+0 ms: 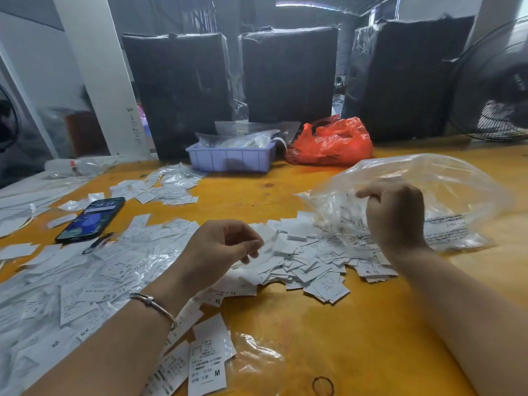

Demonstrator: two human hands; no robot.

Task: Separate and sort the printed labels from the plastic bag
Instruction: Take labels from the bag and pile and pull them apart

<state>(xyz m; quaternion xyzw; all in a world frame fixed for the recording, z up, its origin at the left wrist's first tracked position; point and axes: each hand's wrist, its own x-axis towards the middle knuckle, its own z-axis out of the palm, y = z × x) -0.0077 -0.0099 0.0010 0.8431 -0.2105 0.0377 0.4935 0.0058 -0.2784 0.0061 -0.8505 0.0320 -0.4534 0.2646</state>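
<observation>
A: Where's the clear plastic bag [445, 195]?

B: On the yellow table [357, 332], just right of the main heap of printed labels [308, 261]. Its mouth faces the heap, and labels spill out of it onto the pile. The right hand [395, 215] grips the bag's upper film, fingers curled around a pinch of plastic, holding it up.

A: And the other hand?

B: The left hand [220, 250] hovers over the heap's near-left edge, fingers loosely curled. Whether it holds a label, I cannot tell. A thin bracelet [154, 304] sits on that wrist.

A: What crowds the heap?

B: Left of it, more labels mixed with small clear sleeves, and a smartphone [91, 218] lying face up with its screen lit. Behind the heap, a lilac plastic tray [231, 160] with bagged items, and a red plastic bag [331, 142] beside it. Three black-wrapped bundles [288, 72] stand behind those. Nearer the person than the heap, an "M" label [208, 364] and a black rubber band [323, 386].
</observation>
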